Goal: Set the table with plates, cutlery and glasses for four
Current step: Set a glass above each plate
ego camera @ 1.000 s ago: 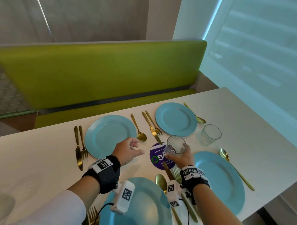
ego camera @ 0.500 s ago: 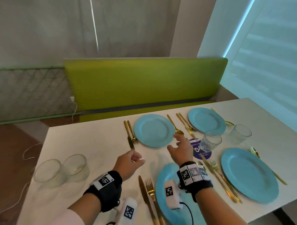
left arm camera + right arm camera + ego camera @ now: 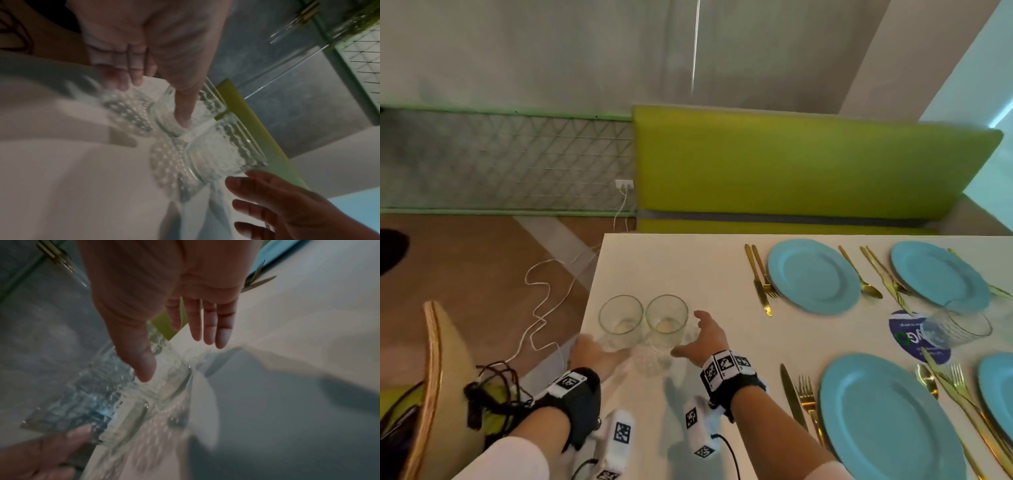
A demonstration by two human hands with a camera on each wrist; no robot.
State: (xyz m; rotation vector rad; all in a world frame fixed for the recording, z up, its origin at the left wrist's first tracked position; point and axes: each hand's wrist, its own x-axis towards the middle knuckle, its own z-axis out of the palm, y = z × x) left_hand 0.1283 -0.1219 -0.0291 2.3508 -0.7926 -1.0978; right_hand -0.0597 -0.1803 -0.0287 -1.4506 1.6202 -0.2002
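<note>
Glasses (image 3: 643, 322) now flanked: left hand (image 3: 594, 356) has reached one, curling; right hand (image 3: 703, 337) arrives spread

Your head view is bright and fairly sharp, with cool daylight entering from the right and soft shadows of your arms on the desk (image 3: 654, 267). Straight lines bow toward the edges. Both wrist views are dim, grainy and motion-blurred; the glasses (image 3: 216, 146) smear into streaks, and the backgrounds are out of focus.
</note>
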